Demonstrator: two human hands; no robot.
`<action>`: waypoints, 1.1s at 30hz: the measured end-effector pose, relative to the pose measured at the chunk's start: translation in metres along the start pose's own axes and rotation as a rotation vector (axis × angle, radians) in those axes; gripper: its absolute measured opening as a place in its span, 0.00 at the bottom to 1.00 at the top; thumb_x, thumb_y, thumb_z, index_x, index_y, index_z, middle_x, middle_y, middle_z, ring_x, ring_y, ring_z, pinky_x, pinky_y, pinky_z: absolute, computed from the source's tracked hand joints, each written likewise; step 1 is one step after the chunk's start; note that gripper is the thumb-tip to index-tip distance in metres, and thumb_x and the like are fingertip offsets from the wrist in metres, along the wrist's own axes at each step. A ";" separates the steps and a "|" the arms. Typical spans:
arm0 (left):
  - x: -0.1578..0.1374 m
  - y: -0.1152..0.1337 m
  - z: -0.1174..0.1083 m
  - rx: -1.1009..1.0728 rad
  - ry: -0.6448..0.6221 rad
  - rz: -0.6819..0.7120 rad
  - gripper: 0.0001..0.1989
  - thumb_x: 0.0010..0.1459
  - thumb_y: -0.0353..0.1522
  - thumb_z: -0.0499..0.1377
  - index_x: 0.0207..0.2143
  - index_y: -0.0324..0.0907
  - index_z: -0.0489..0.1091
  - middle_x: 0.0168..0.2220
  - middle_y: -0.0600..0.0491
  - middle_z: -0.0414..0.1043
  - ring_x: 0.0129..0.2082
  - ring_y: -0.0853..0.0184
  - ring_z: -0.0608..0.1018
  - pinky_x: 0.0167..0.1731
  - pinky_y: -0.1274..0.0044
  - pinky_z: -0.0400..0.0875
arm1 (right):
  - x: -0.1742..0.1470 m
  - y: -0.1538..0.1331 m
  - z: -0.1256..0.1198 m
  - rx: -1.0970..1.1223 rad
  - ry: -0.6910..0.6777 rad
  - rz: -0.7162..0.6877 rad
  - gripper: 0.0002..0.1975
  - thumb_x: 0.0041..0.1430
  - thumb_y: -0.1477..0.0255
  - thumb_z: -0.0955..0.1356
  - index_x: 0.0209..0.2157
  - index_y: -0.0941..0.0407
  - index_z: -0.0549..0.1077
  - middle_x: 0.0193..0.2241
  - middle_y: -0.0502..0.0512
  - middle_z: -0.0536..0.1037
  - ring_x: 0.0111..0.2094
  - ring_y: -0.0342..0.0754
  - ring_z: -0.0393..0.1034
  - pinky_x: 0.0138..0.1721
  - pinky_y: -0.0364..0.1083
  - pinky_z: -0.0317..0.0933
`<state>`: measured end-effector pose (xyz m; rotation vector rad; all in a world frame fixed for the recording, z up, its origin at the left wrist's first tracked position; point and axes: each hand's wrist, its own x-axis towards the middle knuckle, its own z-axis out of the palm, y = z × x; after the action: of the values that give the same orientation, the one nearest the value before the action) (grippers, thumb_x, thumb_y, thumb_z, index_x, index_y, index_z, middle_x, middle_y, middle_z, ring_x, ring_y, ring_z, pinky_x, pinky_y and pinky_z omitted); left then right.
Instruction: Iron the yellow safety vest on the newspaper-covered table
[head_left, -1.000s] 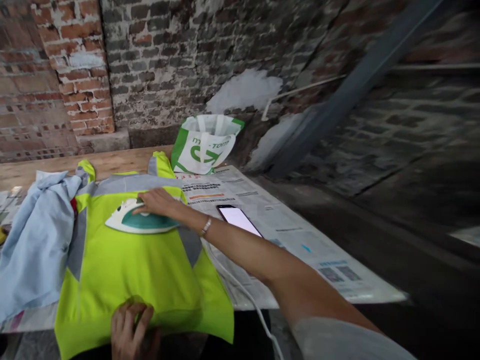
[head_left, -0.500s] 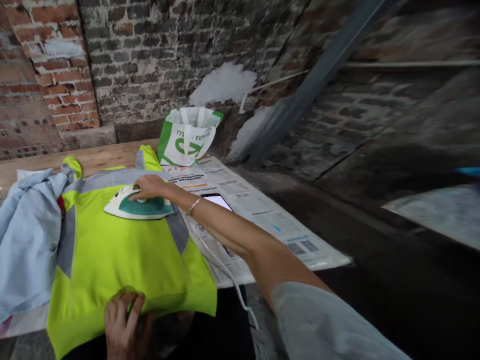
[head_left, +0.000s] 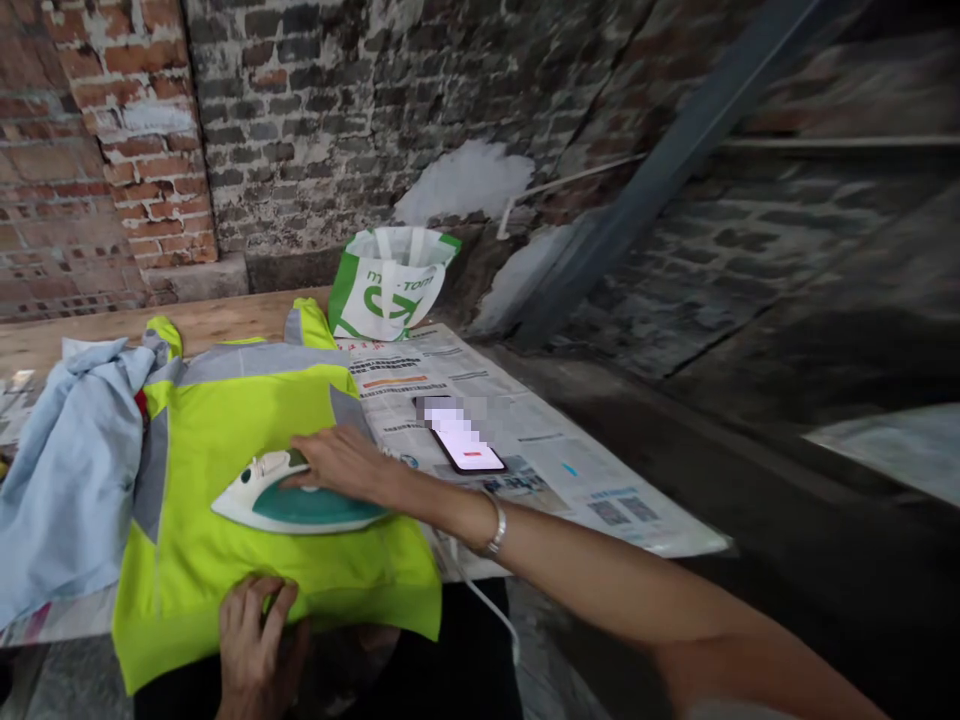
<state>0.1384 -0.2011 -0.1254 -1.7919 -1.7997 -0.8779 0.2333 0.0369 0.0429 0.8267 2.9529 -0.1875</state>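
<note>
A bright yellow high-visibility sweatshirt (head_left: 217, 440) with grey panels lies spread over the table, its hem hanging past the near edge. My right hand (head_left: 337, 462) is closed round the handle of a white and teal steam iron (head_left: 322, 508). The iron rests on the lower part of the sweatshirt, tip pointing left. At the hem, my left hand (head_left: 255, 630) has its fingers curled over the cloth; its thumb is hidden. From the iron's rear a white cord (head_left: 491, 605) drops off the table edge.
A light blue garment (head_left: 79, 470) is heaped on the left. Newspaper (head_left: 540, 430) covers the table's right side, with a lit phone (head_left: 469, 440) on it. Behind stands a white and green bag (head_left: 394, 285). A brick wall (head_left: 322, 120) and slanting beam (head_left: 675, 150) close off the back.
My right hand has drawn the iron toward me, down the sweatshirt to its lower part. The phone now shows fully. My left hand stays at the hem. The view has shifted slightly.
</note>
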 end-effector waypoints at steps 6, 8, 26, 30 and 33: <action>0.002 0.008 -0.004 -0.007 -0.022 -0.061 0.15 0.63 0.29 0.62 0.52 0.45 0.74 0.44 0.48 0.79 0.47 0.57 0.80 0.49 0.66 0.72 | 0.097 0.044 -0.012 -0.049 0.118 0.118 0.31 0.67 0.44 0.65 0.53 0.56 0.78 0.49 0.68 0.83 0.54 0.62 0.76 0.49 0.48 0.65; 0.002 0.010 -0.005 -0.020 -0.026 -0.067 0.15 0.62 0.28 0.63 0.52 0.45 0.74 0.44 0.48 0.79 0.48 0.57 0.79 0.50 0.66 0.72 | 0.128 0.065 -0.018 -0.055 0.139 0.125 0.30 0.67 0.46 0.66 0.55 0.56 0.77 0.51 0.68 0.82 0.56 0.62 0.74 0.51 0.49 0.64; 0.000 0.012 -0.001 -0.034 0.011 -0.080 0.15 0.63 0.27 0.61 0.51 0.46 0.74 0.43 0.47 0.79 0.47 0.57 0.80 0.49 0.66 0.72 | 0.082 0.045 -0.012 -0.075 0.056 0.021 0.14 0.63 0.66 0.70 0.48 0.53 0.81 0.45 0.61 0.85 0.50 0.60 0.78 0.44 0.47 0.64; 0.000 0.012 0.000 -0.028 0.021 -0.080 0.14 0.62 0.29 0.61 0.51 0.46 0.74 0.43 0.47 0.79 0.47 0.57 0.80 0.49 0.66 0.73 | 0.044 0.017 -0.008 -0.089 0.037 -0.085 0.14 0.65 0.66 0.69 0.48 0.53 0.81 0.42 0.63 0.85 0.48 0.60 0.80 0.44 0.47 0.64; -0.001 0.011 0.001 -0.023 0.031 -0.085 0.14 0.62 0.29 0.61 0.50 0.45 0.74 0.43 0.47 0.79 0.48 0.57 0.80 0.49 0.66 0.73 | 0.048 0.013 -0.005 -0.085 0.046 -0.053 0.15 0.65 0.65 0.68 0.49 0.53 0.80 0.44 0.63 0.85 0.49 0.60 0.80 0.44 0.48 0.65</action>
<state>0.1496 -0.2014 -0.1255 -1.7167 -1.8652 -0.9575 0.1992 0.0734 0.0418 0.7536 3.0039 -0.0464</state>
